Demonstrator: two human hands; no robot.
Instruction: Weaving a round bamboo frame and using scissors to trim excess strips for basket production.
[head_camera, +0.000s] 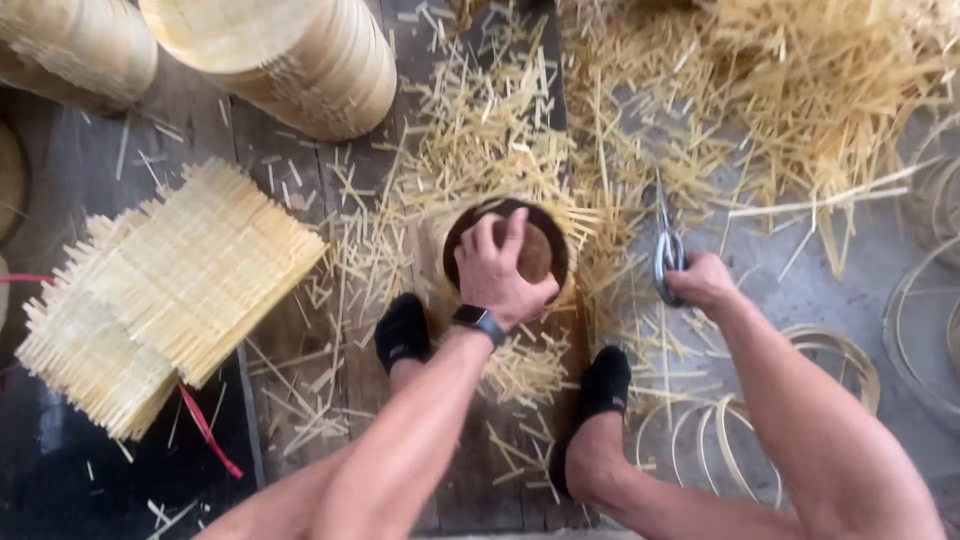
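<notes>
A round bamboo hoop frame (452, 236) with a dark inside stands on the wooden floor between my feet. My left hand (497, 271), with a black watch on the wrist, rests on top of it, fingers reaching into its opening. My right hand (703, 281) grips the handles of metal scissors (665, 245), blades pointing away, over loose bamboo offcuts to the right of the frame.
Stacks of woven bamboo mats (160, 290) lie at left with a red cord (208, 430). Stacked round bamboo frames (300, 55) stand at the top left. A heap of bamboo strips (800, 90) fills the top right. Thin bamboo rings (830, 350) lie at right.
</notes>
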